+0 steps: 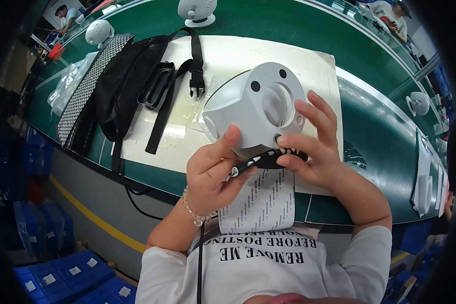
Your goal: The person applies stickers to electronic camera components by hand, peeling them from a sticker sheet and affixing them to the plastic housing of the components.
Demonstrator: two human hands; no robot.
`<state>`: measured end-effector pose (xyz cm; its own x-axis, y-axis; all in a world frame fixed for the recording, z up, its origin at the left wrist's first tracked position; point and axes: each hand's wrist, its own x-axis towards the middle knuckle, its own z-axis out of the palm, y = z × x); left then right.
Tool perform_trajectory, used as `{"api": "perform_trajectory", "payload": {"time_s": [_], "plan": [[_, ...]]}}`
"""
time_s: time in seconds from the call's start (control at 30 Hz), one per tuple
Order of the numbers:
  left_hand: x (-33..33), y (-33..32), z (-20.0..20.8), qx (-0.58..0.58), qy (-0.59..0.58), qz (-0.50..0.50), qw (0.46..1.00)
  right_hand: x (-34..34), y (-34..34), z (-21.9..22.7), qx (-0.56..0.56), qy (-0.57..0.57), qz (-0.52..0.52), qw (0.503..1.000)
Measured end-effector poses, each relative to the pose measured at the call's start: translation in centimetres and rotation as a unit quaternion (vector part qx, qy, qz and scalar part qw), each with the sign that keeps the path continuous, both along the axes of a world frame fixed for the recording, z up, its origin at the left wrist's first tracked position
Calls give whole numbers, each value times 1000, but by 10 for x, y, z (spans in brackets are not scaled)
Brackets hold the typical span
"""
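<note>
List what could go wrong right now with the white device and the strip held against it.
The white domed device is propped near the bench edge by fingers only, so it might slip toward the lap. The black-and-white strip pinched between the left hand and right hand could go on crooked. The hanging paper sheet may snag or crease.

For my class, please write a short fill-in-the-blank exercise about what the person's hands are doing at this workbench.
1. Both hands hold a rounded plastic housing whose colour is ____.
2. The left hand wears a beaded ____ on its wrist.
3. The black bag lies to the person's ____ of the housing.
4. The right hand pinches a black-and-white ____ under the housing.

Missing words: white; bracelet; left; cord
</note>
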<state>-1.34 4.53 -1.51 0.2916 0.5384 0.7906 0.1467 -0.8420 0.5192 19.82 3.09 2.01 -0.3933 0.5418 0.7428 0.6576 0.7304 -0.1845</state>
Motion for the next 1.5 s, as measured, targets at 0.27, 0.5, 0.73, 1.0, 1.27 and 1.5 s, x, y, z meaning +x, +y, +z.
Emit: {"api": "perform_trajectory", "payload": {"time_s": [0.27,0.5,0.73,1.0,1.27,1.5], "plan": [[0,-1,0,-1,10,10,1000,-9,-2,17,-284,209,65,934],[3,0,1,3,-3,2,1000,-16,-3,7,-242,234,63,939],[2,0,-1,11,-3,8,1000,-11,-1,-6,-10,69,-39,997],[0,0,-3,0,-2,6,1000,-5,-16,1,159,-195,-150,956],[1,-2,2,32,38,21,999,-16,-15,7,77,-76,-11,994],[-1,-2,-2,35,29,15,999,-8,-10,1,157,-17,67,985]]}}
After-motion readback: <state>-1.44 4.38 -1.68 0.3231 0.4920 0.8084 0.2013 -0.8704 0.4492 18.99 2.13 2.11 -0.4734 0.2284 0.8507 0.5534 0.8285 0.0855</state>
